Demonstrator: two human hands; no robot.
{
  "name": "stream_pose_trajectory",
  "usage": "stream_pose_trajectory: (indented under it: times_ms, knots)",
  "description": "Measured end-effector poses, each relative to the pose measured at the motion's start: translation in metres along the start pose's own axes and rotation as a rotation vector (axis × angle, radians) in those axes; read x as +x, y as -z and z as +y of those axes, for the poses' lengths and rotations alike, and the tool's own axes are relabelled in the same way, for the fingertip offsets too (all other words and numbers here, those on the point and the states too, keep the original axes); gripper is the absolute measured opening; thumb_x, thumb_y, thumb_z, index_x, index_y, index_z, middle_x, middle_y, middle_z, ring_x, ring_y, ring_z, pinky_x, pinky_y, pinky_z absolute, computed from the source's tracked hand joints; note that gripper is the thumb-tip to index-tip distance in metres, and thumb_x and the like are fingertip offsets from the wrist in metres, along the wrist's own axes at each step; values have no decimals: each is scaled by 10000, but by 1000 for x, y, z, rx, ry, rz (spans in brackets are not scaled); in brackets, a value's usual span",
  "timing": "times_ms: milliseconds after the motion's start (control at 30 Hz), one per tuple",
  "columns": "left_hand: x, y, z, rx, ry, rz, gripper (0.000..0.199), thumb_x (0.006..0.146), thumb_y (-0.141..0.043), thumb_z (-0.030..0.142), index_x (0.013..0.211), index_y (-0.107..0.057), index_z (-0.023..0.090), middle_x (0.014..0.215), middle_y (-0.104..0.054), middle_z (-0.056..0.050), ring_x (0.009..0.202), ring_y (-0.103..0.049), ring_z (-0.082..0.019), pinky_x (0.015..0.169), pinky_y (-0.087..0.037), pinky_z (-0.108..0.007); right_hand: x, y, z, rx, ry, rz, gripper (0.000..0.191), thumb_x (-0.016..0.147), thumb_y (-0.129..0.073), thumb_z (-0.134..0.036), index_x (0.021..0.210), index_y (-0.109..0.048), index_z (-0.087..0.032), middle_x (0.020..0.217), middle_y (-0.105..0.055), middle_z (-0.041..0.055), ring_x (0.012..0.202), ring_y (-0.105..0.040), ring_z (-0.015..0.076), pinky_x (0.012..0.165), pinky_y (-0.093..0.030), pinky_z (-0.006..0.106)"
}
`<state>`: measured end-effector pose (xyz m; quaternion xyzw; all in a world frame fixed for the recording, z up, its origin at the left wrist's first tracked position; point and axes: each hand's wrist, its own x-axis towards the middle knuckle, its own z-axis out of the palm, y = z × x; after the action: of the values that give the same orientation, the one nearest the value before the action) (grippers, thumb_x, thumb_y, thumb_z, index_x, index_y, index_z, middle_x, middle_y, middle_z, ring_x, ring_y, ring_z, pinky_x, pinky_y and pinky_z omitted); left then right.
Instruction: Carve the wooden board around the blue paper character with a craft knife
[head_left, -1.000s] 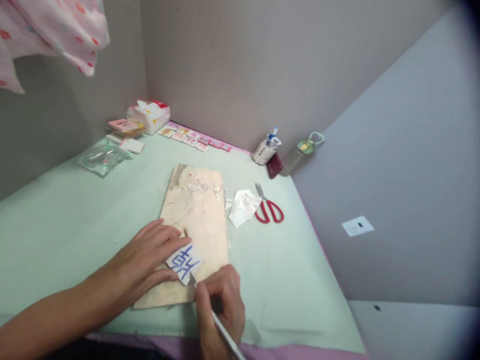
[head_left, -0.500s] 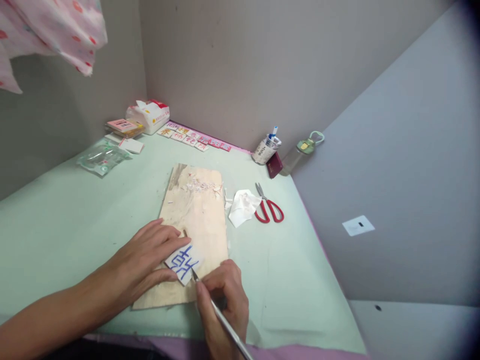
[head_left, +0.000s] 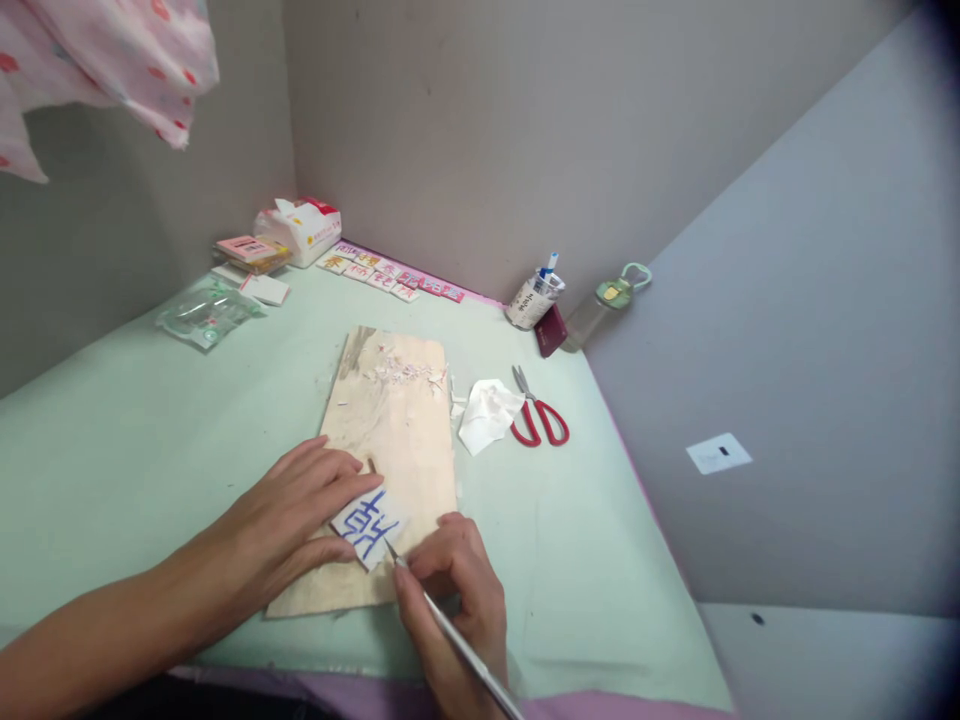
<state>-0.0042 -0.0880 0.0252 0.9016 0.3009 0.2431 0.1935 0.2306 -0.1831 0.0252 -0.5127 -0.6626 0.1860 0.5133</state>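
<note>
A small white carving block (head_left: 365, 527) marked with blue lettering lies on a pale wooden board (head_left: 420, 450). My left hand (head_left: 311, 510) rests on the board and grips the block, thumb along its near edge and index finger along its far edge. In my right hand (head_left: 457, 600) is a slim silver craft knife (head_left: 457, 638), held like a pen. The blade tip meets the right-hand edge of the block, where the rim looks uneven. Whitish shavings (head_left: 405, 372) are scattered over the far end of the board.
Right of the board lie a crumpled tissue (head_left: 489, 415) and red-handled scissors (head_left: 541, 415). Farther back stand a pen holder (head_left: 534, 300) and a bottle (head_left: 600, 310). Small lettered blocks (head_left: 386, 272), a tissue pack (head_left: 304, 230) and a plastic bag (head_left: 210, 312) lie at back left.
My right hand and the craft knife have shifted slightly to the right and down. My left hand keeps its hold on the block.
</note>
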Motion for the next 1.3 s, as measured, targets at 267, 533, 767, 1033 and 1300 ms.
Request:
stream_pose_trajectory:
  times_ms: [267, 533, 767, 1033, 1300]
  knots:
    - [-2, 0, 0, -21, 5, -7, 348, 1137, -617, 323, 1483, -580, 329, 1408, -701, -5, 1362, -619, -252, 1258, -407, -404, 4, 11, 1, 28, 5, -177, 239, 935, -720, -102, 856, -568, -268, 783, -649, -77, 774, -673, 158, 1153, -448, 439]
    - [-3, -2, -4, -45, 16, -18, 382, 1111, -652, 307, 1487, -598, 343, 1392, -711, -3, 1326, -632, -260, 1235, -440, -412, 0, -5, -2, -65, -1, 56, 243, 935, -659, -89, 818, -551, -272, 700, -592, -113, 648, -617, 130, 1119, -482, 395]
    - [-3, -4, -4, -51, 15, -7, 390, 1114, -656, 315, 1497, -588, 344, 1389, -712, 4, 1322, -645, -242, 1284, -377, -401, -4, -15, 1, -50, -12, 118, 251, 931, -657, -100, 795, -530, -268, 692, -575, -122, 629, -595, 120, 1163, -431, 397]
    - [-3, -3, -4, -72, 8, -15, 340, 1141, -624, 346, 1478, -587, 331, 1376, -701, -4, 1321, -627, -239, 1292, -331, -389, -6, -17, 1, -34, -33, 134, 254, 945, -648, -108, 790, -526, -268, 693, -573, -130, 592, -548, 112, 1188, -409, 391]
    - [-2, -10, 6, -75, 68, 53, 286, 1144, -574, 336, 1427, -611, 323, 1350, -703, -19, 1304, -613, -266, 1269, -352, -435, -6, -17, 0, -28, -63, 132, 260, 951, -637, -107, 783, -519, -269, 680, -569, -123, 612, -564, 123, 1186, -410, 398]
